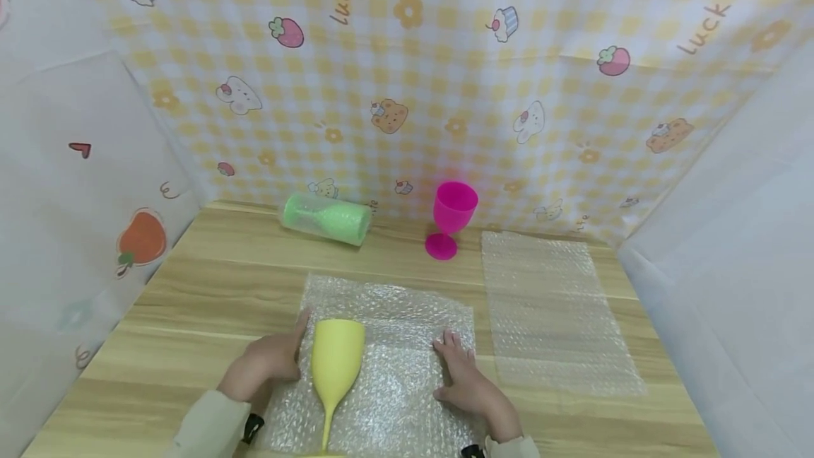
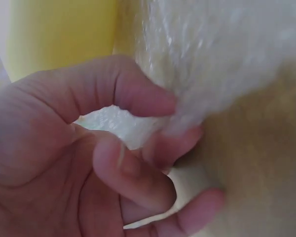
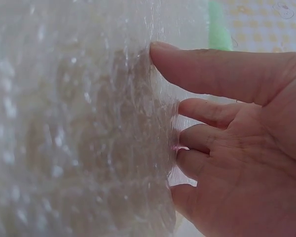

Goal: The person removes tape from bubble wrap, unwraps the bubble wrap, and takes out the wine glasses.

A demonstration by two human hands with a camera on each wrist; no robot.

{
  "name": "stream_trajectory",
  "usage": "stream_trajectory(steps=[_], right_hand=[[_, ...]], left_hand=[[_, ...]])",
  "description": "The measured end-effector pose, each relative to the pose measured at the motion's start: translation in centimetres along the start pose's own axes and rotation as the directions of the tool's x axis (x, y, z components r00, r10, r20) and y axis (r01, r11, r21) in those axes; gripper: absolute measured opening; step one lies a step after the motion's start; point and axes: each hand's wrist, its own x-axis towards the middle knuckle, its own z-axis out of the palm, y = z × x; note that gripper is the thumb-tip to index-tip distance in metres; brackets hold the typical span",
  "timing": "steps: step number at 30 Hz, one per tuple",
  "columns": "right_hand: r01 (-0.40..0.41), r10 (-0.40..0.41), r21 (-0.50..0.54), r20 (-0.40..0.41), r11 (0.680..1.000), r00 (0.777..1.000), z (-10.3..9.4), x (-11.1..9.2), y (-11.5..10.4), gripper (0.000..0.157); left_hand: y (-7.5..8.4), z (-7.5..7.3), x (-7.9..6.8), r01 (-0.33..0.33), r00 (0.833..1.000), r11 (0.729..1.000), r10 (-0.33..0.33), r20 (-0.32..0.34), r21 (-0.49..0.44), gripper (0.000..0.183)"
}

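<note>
A yellow plastic goblet (image 1: pixel 338 359) lies on a sheet of bubble wrap (image 1: pixel 400 373) on the table, its bowl toward the far side and its stem toward me. At the sheet's left edge, beside the goblet's bowl, is my left hand (image 1: pixel 273 359). In the left wrist view its thumb and index finger pinch the edge of the wrap. My right hand (image 1: pixel 469 382) rests on the right part of the same sheet, fingers spread and fingertips touching the film. The goblet's foot is cut off at the bottom of the head view.
A green goblet rolled in bubble wrap (image 1: pixel 326 218) lies at the back left. A magenta goblet (image 1: pixel 453 210) stands upright at the back middle. Another flat bubble wrap sheet (image 1: pixel 559 316) lies on the right of the wooden table (image 1: pixel 184 295). A checked curtain (image 1: pixel 407 76) hangs behind.
</note>
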Motion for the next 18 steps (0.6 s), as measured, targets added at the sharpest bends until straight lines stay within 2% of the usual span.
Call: stream_trajectory(steps=[8,10,14,18], right_hand=[[-0.007,0.007,0.009,0.006,1.0,1.0,0.2,-0.1,-0.1,0.077],[0.002,-0.003,0.017,0.003,1.0,1.0,0.2,-0.2,-0.1,0.077],[0.003,-0.003,0.023,0.004,1.0,1.0,0.3,-0.4,-0.2,0.077],[-0.007,0.007,0.023,-0.001,1.0,1.0,0.2,-0.5,-0.4,0.078]], left_hand=[[-1.2,-1.7,-0.3,0.013,0.996,0.999,-0.009,0.089,-0.049,0.106],[-1.6,-1.8,-0.2,0.003,0.996,1.0,-0.001,0.095,-0.025,0.106],[-2.2,-1.7,-0.1,-0.025,0.998,0.999,0.023,0.066,0.031,0.107],[-2.1,-1.4,-0.2,-0.014,1.0,0.997,0.013,0.017,0.075,0.104]])
